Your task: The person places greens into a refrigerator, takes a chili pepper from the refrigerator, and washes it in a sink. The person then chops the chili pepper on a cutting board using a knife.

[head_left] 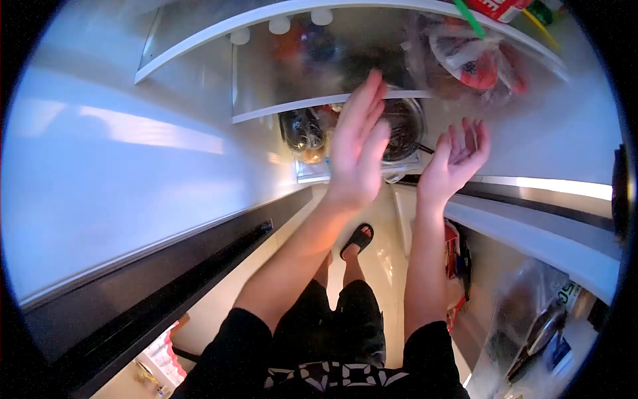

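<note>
Both hands are raised before an open fridge. My left hand (361,143) is open and holds nothing, its fingers stretched upward in front of the shelves. It overlaps the view of a round container with a dark lid or contents (404,130) on a lower level. To the right, my right hand (460,159) is open, palm up with fingers slightly curled and apart, nothing in it. A plastic bag with red items (478,70) lies on the glass shelf (266,83) above my right hand.
A dark plastic-wrapped item (304,132) sits left of the round container. The door with a black edge (153,279) spans the left. Bagged items (531,326) fill the door rack at the lower right. A sandalled foot (357,241) stands on the floor.
</note>
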Motion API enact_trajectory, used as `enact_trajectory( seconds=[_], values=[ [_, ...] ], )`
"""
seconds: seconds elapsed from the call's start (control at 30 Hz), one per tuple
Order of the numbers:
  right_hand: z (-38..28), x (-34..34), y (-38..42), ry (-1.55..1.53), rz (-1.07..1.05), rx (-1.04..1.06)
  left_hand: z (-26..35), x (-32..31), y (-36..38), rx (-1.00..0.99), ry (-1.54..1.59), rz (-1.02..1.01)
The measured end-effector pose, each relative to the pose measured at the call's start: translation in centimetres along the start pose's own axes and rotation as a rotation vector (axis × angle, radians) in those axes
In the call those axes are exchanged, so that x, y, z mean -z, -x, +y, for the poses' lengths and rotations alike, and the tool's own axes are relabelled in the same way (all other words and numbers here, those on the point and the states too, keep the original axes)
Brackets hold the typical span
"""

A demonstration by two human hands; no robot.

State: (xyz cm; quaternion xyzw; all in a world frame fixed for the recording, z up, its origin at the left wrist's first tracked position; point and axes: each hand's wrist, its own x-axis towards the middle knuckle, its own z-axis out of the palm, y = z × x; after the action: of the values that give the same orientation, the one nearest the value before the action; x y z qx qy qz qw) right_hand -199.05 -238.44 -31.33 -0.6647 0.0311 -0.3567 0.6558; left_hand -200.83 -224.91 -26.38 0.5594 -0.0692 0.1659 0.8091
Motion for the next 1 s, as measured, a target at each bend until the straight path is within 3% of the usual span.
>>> enact_trajectory(
  seconds=[0.1,0.27,0.4,0.5,0.53,0.6,0.67,0.73,0.8,0.9,1.0],
  values=[
    [3.8,0.9,4.2,0.137,-0.112,0.011,-0.9,4.3,4.6,0.138,-0.077,0.088],
    [7.7,-1.0,8.2,0.362,-0.477,-0.060,-7.3,10.3,8.2,0.359,-0.312,0.288],
    [12.2,-2.0,10.7,0.415,-0.701,-0.128,-12.5,14.3,9.3,0.265,-0.713,0.242],
    [12.7,-2.8,11.7,0.487,-0.792,-0.113,-13.8,15.7,8.6,0.304,-0.811,0.320],
    [12.6,-3.1,11.9,0.484,-0.787,-0.119,-14.3,16.1,7.9,0.326,-0.726,0.358],
    [12.1,-3.8,12.1,0.477,-0.776,-0.125,-14.3,16.8,7.5,0.259,-0.845,0.229],
    [11.0,-4.4,11.8,0.431,-0.703,-0.008,-14.6,16.9,6.2,0.284,-0.911,0.222],
    [8.5,-5.0,10.7,0.366,-0.619,0.032,-16.5,17.6,5.4,0.410,-0.926,0.335],
    [4.4,-5.5,9.3,0.283,-0.539,-0.028,-16.1,17.1,5.3,0.403,-0.925,0.362],
    [-1.8,-7.8,4.5,0.254,-0.376,0.388,-13.1,14.4,5.7,0.303,-0.935,0.352],
    [-4.6,-10.2,0.0,0.355,-0.301,0.549,-8.3,11.1,5.9,0.296,-0.683,0.305]
  ],
)
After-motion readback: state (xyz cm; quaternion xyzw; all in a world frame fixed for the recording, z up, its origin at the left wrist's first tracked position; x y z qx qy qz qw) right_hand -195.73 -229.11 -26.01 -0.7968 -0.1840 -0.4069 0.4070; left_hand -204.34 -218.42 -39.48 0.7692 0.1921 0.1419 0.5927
